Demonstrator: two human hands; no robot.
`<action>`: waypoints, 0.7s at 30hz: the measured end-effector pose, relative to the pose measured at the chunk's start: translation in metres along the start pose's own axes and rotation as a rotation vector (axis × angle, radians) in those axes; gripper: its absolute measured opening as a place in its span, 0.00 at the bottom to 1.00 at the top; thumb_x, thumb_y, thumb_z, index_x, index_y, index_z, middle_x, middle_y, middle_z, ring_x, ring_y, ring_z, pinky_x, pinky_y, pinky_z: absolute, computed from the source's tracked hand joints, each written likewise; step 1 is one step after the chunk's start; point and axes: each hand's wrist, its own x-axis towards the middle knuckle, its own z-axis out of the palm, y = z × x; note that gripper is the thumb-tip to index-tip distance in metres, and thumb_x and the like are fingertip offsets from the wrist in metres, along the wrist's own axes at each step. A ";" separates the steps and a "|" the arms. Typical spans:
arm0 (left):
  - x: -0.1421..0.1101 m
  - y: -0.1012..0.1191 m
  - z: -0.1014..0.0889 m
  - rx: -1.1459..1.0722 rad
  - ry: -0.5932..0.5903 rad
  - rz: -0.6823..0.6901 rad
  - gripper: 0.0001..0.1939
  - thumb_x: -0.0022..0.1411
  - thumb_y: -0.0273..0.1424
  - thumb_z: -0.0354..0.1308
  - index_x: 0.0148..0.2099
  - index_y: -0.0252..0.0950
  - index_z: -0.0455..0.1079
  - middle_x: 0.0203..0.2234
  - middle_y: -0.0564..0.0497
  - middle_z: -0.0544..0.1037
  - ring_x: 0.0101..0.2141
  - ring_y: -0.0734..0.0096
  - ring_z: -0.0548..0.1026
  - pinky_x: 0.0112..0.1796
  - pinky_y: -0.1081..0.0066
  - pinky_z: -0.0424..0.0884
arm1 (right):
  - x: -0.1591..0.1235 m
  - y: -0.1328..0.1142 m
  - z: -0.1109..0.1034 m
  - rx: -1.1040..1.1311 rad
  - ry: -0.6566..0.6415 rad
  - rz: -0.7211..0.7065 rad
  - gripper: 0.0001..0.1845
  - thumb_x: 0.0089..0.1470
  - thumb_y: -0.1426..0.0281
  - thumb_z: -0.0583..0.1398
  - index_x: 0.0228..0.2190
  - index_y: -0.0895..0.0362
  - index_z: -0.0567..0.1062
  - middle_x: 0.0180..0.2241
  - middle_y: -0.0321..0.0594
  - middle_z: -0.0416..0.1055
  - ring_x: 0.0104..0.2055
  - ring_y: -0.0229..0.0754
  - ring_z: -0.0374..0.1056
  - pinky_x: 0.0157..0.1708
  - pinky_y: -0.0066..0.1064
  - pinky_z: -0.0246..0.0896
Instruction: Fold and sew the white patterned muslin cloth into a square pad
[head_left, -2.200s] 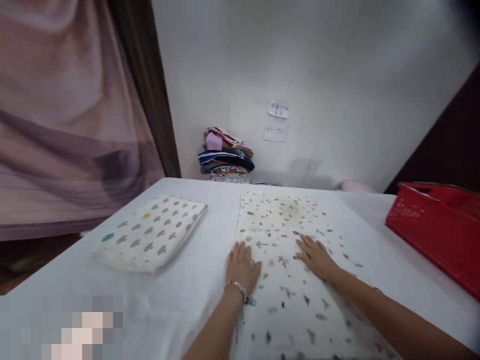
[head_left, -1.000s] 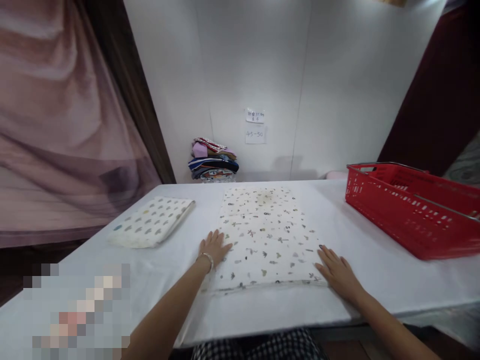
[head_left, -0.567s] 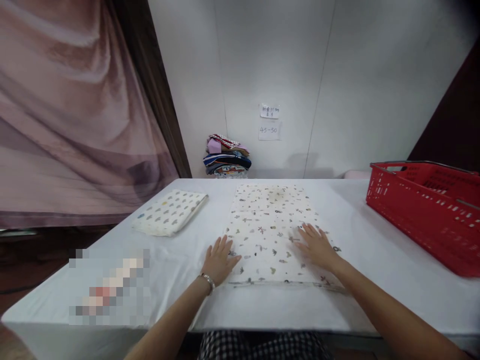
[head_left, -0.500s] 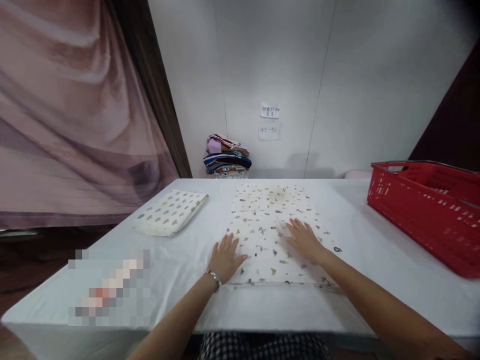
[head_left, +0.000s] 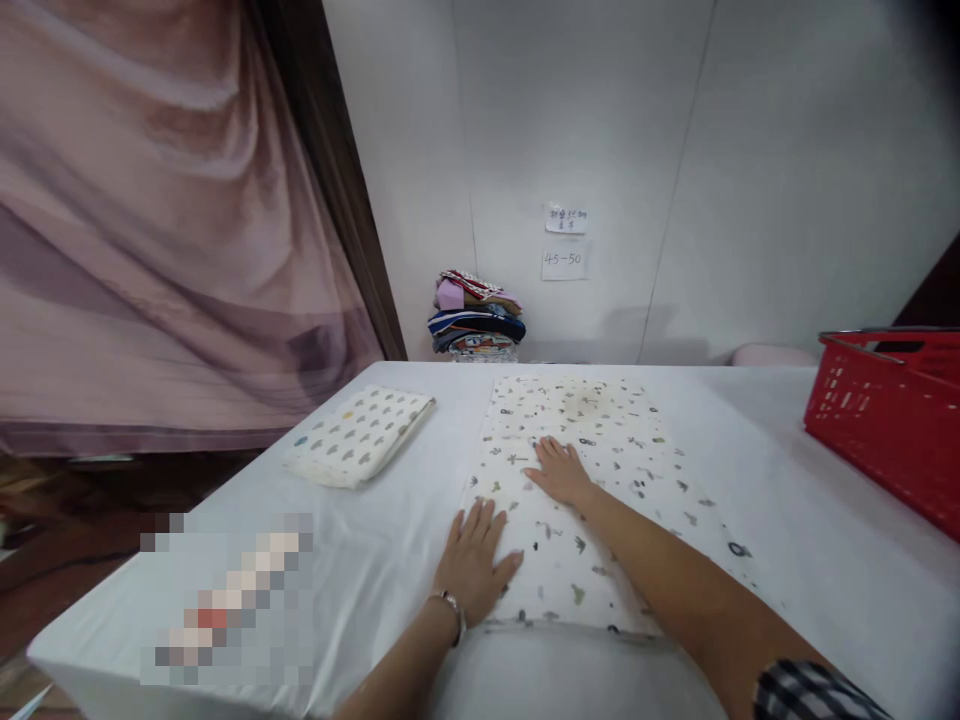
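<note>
A white cloth (head_left: 555, 540) with small printed motifs lies flat and folded in layers on the white-covered table (head_left: 360, 570). Near its left edge, my left hand (head_left: 475, 562) rests with fingers spread, a metal bracelet on the wrist. My right hand (head_left: 559, 470) lies palm down on the cloth's middle, fingers apart, its forearm crossing the lower right of the fabric. Neither hand grips anything. Further left sits another folded cloth (head_left: 364, 435), cream with grey shapes.
A red plastic basket (head_left: 885, 430) stands at the table's right side. Several folded textiles form a stack (head_left: 478, 315) against the wall, left of paper notes (head_left: 565, 258). A pink curtain (head_left: 150, 220) hangs at the left. One table patch (head_left: 232, 600) is pixelated.
My right hand has slid left across the cloth, from its right part to the middle. My left hand stays at the left edge. The whole view has shifted, with the basket further right.
</note>
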 end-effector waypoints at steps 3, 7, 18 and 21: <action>0.001 -0.001 0.001 -0.004 0.006 0.004 0.35 0.63 0.52 0.31 0.64 0.38 0.51 0.63 0.46 0.48 0.63 0.59 0.44 0.60 0.53 0.43 | 0.001 0.006 0.002 0.008 -0.012 -0.042 0.43 0.55 0.45 0.35 0.62 0.59 0.45 0.65 0.42 0.32 0.66 0.47 0.26 0.60 0.48 0.23; 0.003 -0.004 0.004 0.004 0.006 0.003 0.35 0.62 0.52 0.32 0.64 0.38 0.51 0.63 0.47 0.48 0.63 0.59 0.45 0.60 0.53 0.44 | -0.006 0.037 -0.012 -0.002 -0.031 -0.060 0.42 0.55 0.44 0.34 0.62 0.56 0.48 0.65 0.41 0.33 0.66 0.48 0.27 0.60 0.48 0.25; 0.007 -0.004 0.005 -0.006 -0.021 -0.023 0.37 0.61 0.53 0.35 0.64 0.36 0.51 0.63 0.47 0.47 0.63 0.59 0.43 0.60 0.53 0.40 | -0.138 0.180 -0.034 -0.098 0.028 0.420 0.37 0.57 0.49 0.37 0.61 0.56 0.50 0.65 0.41 0.36 0.66 0.48 0.32 0.60 0.48 0.33; 0.008 -0.005 0.001 -0.020 -0.034 -0.030 0.36 0.60 0.52 0.37 0.64 0.36 0.52 0.63 0.47 0.48 0.63 0.58 0.43 0.60 0.53 0.40 | -0.152 0.174 -0.034 -0.145 0.049 0.469 0.36 0.57 0.50 0.39 0.61 0.57 0.52 0.65 0.43 0.38 0.66 0.48 0.32 0.60 0.48 0.31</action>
